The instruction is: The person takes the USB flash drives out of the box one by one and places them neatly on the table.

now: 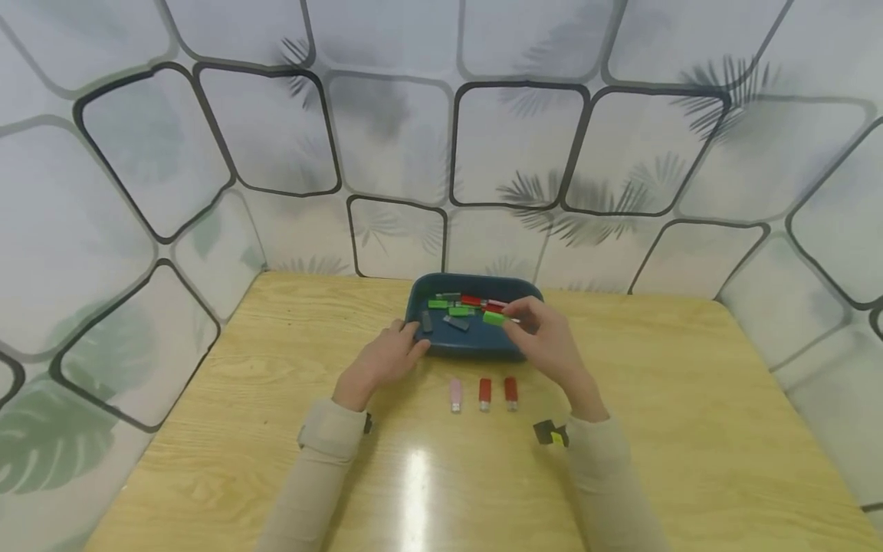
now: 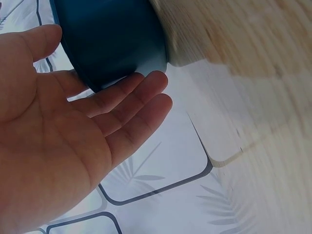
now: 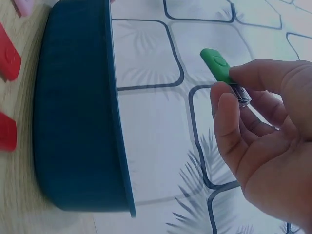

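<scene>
A dark blue plastic bin point(image 1: 476, 351) holds several USB flash drives in green, red, grey and pink. Above its right side, my right hand point(image 1: 552, 341) pinches a green USB flash drive point(image 3: 218, 66) between thumb and fingertips, its clear-capped end toward the palm. The left hand point(image 1: 386, 356) touches the bin's near left corner; in the left wrist view its fingers point(image 2: 131, 117) lie loosely extended against the bin wall point(image 2: 117, 39). On the table before the bin lie a pink USB flash drive point(image 1: 455, 392) and two red ones, one in the middle point(image 1: 485, 392) and one at right point(image 1: 510, 391).
The light wooden table point(image 1: 690, 429) runs back to a wall point(image 1: 517, 146) covered with a leaf and rounded-frame pattern. Similar walls stand at both sides. The three drives in front of the bin form a row between the forearms.
</scene>
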`<state>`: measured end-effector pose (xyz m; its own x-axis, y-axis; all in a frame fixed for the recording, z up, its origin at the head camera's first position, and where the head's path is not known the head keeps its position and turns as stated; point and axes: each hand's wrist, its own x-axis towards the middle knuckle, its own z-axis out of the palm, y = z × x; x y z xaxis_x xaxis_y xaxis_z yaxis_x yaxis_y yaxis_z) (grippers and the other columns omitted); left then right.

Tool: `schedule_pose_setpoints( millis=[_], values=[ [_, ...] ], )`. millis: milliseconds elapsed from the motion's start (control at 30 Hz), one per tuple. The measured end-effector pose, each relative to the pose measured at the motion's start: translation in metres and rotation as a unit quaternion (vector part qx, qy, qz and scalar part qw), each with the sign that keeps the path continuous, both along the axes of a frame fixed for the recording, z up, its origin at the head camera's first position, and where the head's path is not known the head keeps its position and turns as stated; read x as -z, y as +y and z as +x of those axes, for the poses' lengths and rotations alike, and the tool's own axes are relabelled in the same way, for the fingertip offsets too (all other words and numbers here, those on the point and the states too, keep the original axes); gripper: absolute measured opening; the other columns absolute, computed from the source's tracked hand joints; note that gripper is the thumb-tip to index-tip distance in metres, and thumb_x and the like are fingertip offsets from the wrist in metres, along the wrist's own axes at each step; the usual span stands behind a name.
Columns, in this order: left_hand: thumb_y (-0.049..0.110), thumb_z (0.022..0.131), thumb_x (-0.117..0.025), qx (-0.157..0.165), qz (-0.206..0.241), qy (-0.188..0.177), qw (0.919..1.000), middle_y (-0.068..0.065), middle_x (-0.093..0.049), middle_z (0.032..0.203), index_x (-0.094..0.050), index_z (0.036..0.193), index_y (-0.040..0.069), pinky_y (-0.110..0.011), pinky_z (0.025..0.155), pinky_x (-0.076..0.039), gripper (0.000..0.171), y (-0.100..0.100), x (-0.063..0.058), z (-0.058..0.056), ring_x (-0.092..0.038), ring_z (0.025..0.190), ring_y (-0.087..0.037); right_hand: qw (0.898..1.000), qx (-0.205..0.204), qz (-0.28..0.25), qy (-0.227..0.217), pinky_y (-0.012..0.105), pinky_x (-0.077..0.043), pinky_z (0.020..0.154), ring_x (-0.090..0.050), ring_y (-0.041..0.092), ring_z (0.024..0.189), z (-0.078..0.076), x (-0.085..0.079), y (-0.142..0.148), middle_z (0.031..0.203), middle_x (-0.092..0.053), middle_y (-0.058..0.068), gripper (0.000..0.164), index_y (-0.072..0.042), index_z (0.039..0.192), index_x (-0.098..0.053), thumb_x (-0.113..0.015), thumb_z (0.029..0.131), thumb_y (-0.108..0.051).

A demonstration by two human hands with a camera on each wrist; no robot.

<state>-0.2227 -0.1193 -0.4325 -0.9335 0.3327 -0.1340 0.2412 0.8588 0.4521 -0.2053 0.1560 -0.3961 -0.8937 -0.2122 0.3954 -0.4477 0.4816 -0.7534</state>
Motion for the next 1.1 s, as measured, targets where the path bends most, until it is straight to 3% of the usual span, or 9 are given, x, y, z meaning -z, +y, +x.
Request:
schedule_pose_setpoints(
  millis=[133, 367, 600, 733, 867, 967, 1100],
  values=[
    [0.039, 0.107, -0.040, 0.003, 0.000, 0.005, 1.0000, -0.028, -0.039, 0.148, -0.034, 0.150, -0.003, -0.056, 0.105, -0.042, 0.061, 0.000, 0.001, 0.001, -0.043, 0.133, -0.044, 1.000, 0.015, 0.008, -0.003, 0.022, -0.051, 0.067, -0.065, 0.016, 0.081, 0.003, 0.000, 0.010, 0.099, -0.070, 0.011, 0.017, -0.002, 0.107, -0.065, -0.068, 0.091, -0.003],
    [0.040, 0.107, -0.039, -0.006, 0.004, -0.002, 1.0000, -0.026, -0.039, 0.149, -0.035, 0.151, 0.000, -0.056, 0.106, -0.041, 0.060, 0.000, 0.002, 0.001, -0.042, 0.135, -0.043, 0.999, 0.025, 0.038, -0.011, 0.023, -0.049, 0.063, -0.063, 0.013, 0.076, 0.008, 0.003, 0.028, 0.095, -0.069, 0.010, 0.016, -0.001, 0.105, -0.064, -0.068, 0.089, -0.002],
    [0.040, 0.107, -0.039, -0.002, -0.002, 0.001, 1.0000, -0.025, -0.040, 0.148, -0.035, 0.150, 0.000, -0.055, 0.105, -0.042, 0.060, 0.001, 0.002, 0.000, -0.043, 0.134, -0.042, 0.994, -0.010, 0.107, -0.023, 0.026, -0.052, 0.067, -0.065, 0.014, 0.078, 0.019, 0.006, 0.047, 0.095, -0.070, 0.007, 0.014, -0.003, 0.102, -0.067, -0.067, 0.088, 0.000],
    [0.040, 0.107, -0.039, 0.001, -0.001, 0.006, 1.0000, -0.025, -0.040, 0.148, -0.035, 0.150, -0.001, -0.055, 0.106, -0.041, 0.060, 0.000, 0.004, -0.001, -0.043, 0.134, -0.042, 0.981, -0.063, 0.171, -0.071, 0.029, -0.053, 0.069, -0.062, 0.012, 0.080, 0.023, 0.006, 0.054, 0.094, -0.069, 0.002, 0.016, -0.005, 0.102, -0.069, -0.066, 0.087, 0.001],
    [0.041, 0.107, -0.037, 0.003, 0.000, 0.007, 1.0000, -0.025, -0.040, 0.149, -0.035, 0.151, 0.000, -0.054, 0.107, -0.041, 0.060, 0.000, 0.006, -0.001, -0.042, 0.135, -0.042, 0.958, -0.106, 0.232, -0.130, 0.031, -0.053, 0.072, -0.061, 0.012, 0.083, 0.022, 0.010, 0.056, 0.093, -0.068, -0.001, 0.018, -0.005, 0.102, -0.068, -0.065, 0.086, 0.002],
    [0.041, 0.107, -0.037, 0.004, 0.000, 0.007, 1.0000, -0.025, -0.039, 0.149, -0.035, 0.151, -0.001, -0.054, 0.107, -0.041, 0.060, 0.000, 0.006, 0.000, -0.042, 0.135, -0.042, 0.945, -0.128, 0.264, -0.146, 0.033, -0.053, 0.073, -0.062, 0.015, 0.084, 0.019, 0.017, 0.055, 0.091, -0.068, 0.002, 0.017, -0.003, 0.098, -0.067, -0.063, 0.083, 0.005],
    [0.040, 0.107, -0.037, 0.005, 0.002, 0.006, 1.0000, -0.026, -0.039, 0.149, -0.035, 0.150, -0.001, -0.054, 0.107, -0.040, 0.060, 0.000, 0.005, 0.000, -0.042, 0.135, -0.042, 0.939, -0.135, 0.284, -0.144, 0.037, -0.054, 0.074, -0.063, 0.019, 0.084, 0.015, 0.026, 0.052, 0.089, -0.068, 0.007, 0.017, -0.002, 0.093, -0.066, -0.060, 0.080, 0.008]
  ],
)
